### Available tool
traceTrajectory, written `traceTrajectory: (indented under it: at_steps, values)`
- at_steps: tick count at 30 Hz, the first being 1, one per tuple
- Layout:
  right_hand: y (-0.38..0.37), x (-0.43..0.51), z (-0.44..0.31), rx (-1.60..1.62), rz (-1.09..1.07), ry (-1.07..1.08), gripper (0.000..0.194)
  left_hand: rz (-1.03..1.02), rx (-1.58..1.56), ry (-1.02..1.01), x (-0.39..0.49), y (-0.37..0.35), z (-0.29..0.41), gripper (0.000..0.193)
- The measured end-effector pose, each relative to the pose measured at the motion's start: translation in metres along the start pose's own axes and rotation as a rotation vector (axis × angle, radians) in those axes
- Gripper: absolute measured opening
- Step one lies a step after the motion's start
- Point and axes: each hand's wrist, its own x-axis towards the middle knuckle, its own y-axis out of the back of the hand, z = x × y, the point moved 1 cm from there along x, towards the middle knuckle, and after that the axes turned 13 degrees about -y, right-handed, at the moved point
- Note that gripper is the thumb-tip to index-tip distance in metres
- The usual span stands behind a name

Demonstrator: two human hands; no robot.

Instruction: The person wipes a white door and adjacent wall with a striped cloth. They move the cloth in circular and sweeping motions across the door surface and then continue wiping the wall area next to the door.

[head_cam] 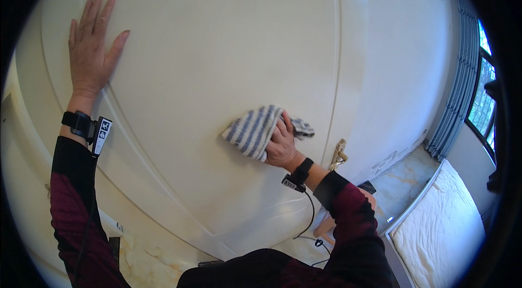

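A white panelled door (212,51) fills most of the view before me. Flat against its upper left side rests my left hand (91,47), fingers spread and holding nothing. My right hand (282,141) presses a blue-and-white striped cloth (251,133) to the lower middle of the door. One part of the cloth spreads left of the hand, and a smaller fold sticks out on the right. My right palm is hidden. Below and right of that hand is a brass-coloured door handle (338,156).
At right, a bed with a white mattress (438,222) stands near a window (483,96) and blue-grey curtain (452,80). A pink plastic stool or similar item (325,227) is partly hidden by my right arm. Cables hang from both wrist devices. The floor (151,259) is marble-patterned.
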Motion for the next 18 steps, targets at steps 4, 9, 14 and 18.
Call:
traceTrajectory:
  at_steps: [4, 9, 14, 18]
  values:
    - [0.003, 0.072, 0.032, -0.006, 0.017, 0.113, 0.043, 0.009, 0.002, -0.013, 0.0, -0.001, -0.001, 0.066]
    - [0.041, 0.174, 0.12, -0.257, 0.286, 0.055, 0.051, 0.035, 0.052, -0.051, 0.0, -0.006, -0.005, 0.065]
    - [0.086, 0.23, 0.194, -0.346, 0.431, -0.297, 0.052, 0.074, 0.074, -0.075, -0.001, -0.011, -0.009, 0.065]
    - [0.083, 0.206, 0.209, -0.297, 0.486, -0.347, 0.047, 0.104, 0.063, -0.097, -0.001, -0.012, -0.012, 0.066]
